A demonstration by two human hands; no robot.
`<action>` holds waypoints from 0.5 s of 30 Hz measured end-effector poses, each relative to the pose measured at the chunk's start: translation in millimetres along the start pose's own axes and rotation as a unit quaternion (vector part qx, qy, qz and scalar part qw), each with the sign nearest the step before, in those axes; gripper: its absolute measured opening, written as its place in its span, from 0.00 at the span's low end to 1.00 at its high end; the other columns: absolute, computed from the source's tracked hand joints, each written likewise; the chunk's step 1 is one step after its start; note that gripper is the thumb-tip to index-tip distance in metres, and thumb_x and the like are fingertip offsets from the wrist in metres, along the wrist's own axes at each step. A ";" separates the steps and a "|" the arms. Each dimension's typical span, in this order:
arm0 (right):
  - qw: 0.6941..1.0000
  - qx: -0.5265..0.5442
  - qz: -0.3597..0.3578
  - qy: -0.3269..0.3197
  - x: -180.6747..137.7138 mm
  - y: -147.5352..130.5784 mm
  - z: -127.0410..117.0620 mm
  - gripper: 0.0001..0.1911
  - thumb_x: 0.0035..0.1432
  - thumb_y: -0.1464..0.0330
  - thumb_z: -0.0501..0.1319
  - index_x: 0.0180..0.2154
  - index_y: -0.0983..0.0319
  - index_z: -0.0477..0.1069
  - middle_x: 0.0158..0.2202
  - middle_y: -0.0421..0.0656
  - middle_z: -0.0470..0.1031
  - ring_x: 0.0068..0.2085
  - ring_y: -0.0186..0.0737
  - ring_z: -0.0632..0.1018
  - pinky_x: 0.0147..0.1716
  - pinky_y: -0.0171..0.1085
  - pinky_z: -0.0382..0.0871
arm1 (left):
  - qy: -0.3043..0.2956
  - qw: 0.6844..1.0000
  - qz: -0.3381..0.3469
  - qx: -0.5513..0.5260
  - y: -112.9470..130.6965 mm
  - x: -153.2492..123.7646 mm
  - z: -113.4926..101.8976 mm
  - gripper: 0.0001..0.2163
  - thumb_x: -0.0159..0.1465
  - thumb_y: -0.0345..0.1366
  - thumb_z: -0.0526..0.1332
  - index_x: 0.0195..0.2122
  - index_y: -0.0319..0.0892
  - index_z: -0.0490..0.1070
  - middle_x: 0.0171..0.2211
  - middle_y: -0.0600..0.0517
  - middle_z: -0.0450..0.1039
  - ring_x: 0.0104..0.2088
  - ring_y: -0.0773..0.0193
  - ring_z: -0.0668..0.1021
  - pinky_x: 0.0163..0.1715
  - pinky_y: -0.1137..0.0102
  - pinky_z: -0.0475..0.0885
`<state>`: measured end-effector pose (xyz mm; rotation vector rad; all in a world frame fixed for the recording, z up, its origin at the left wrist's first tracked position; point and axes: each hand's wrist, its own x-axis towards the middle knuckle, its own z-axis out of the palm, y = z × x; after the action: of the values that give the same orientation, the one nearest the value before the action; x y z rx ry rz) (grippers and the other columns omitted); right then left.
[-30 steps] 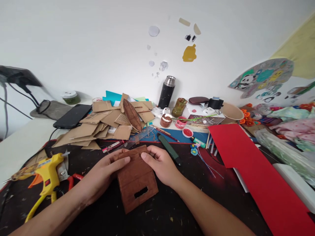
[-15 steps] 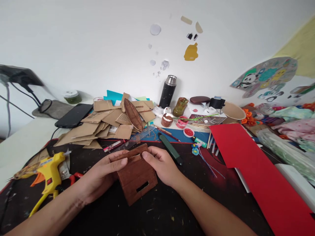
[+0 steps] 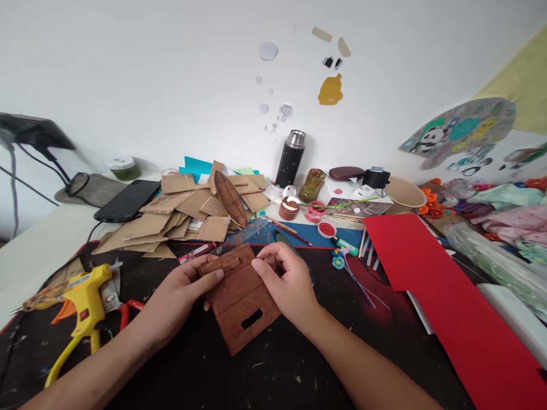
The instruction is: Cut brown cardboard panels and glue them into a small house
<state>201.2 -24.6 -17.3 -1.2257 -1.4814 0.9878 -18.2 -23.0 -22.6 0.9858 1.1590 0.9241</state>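
A brown-painted cardboard panel [image 3: 241,293] with folds across it is held up over the dark mat, tilted. It has a ragged slot cut through its lower part and a narrower slit near the top. My left hand [image 3: 183,293] pinches its upper left edge, thumb on the front face and fingertips partly behind. At the upper right edge, my right hand [image 3: 290,282] is closed, with thumb and index finger bent close together against the panel; its other fingers are hidden behind. Just beyond the right hand lies a dark green tool [image 3: 286,241], largely covered.
Left is a yellow hot glue gun [image 3: 88,299] beside red-handled pliers [image 3: 123,313]. Behind sit stacked cardboard scraps [image 3: 149,228], a brown boat-shaped piece [image 3: 231,198], a black flask [image 3: 290,159] and open paint pots [image 3: 289,209]. A red sheet [image 3: 427,285] covers the right.
The panel has opened flatter, its top section tipping back so the slit shows more. My right hand has shifted slightly right and up, its index finger lifting.
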 end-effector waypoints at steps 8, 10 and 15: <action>0.998 -0.042 -0.003 -0.045 -1.5 2.3 2.0 0.08 0.66 0.60 0.67 0.42 0.56 0.78 0.27 0.36 0.71 0.28 0.37 0.73 0.29 0.36 0.64 | -0.021 0.998 -0.033 -0.039 1.4 -6.5 4.3 0.21 0.53 0.49 0.80 0.42 0.43 0.84 0.35 0.48 0.78 0.31 0.63 0.74 0.22 0.73 0.67; 0.998 -0.039 -0.002 -0.051 -0.6 2.4 1.4 0.08 0.66 0.59 0.66 0.41 0.56 0.78 0.27 0.36 0.72 0.29 0.37 0.73 0.30 0.37 0.64 | -0.026 0.998 -0.040 -0.048 3.2 -7.6 4.2 0.21 0.52 0.49 0.81 0.42 0.43 0.84 0.36 0.47 0.79 0.32 0.62 0.74 0.24 0.72 0.68; 0.997 -0.034 -0.003 -0.074 -2.0 2.6 1.6 0.10 0.65 0.57 0.68 0.38 0.56 0.77 0.27 0.36 0.72 0.29 0.37 0.72 0.30 0.37 0.65 | -0.065 0.998 -0.018 -0.012 -0.2 -7.2 -0.7 0.20 0.55 0.49 0.79 0.46 0.45 0.86 0.37 0.48 0.82 0.33 0.61 0.74 0.30 0.70 0.70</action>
<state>200.3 -26.2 -20.5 -1.2187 -1.6440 1.0500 -20.0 -29.7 -20.8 0.9880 1.0504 0.8304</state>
